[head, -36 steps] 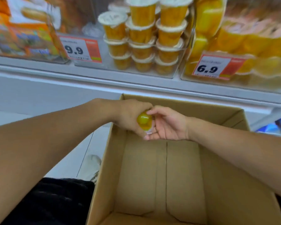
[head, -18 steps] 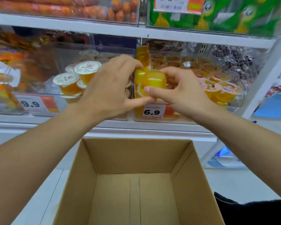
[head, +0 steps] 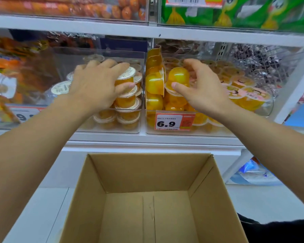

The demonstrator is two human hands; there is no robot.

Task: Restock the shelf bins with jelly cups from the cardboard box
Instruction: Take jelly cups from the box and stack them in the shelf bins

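A jelly cup [head: 178,78] is being pinched upside down by the right hand [head: 203,92] over the right bin [head: 167,131], dome upward, axis near vertical. Stacked cups [head: 128,100] are being gripped by the left hand [head: 96,85]. A toppled stack is being risked if nudged

White metal shelving [head: 147,33], 2 tiers visible, white upright [head: 295,88] at right. Pale tiled floor [head: 42,204] below. Green packets [head: 235,13] and orange snacks [head: 68,6] on top tier. Lighting bright, even.
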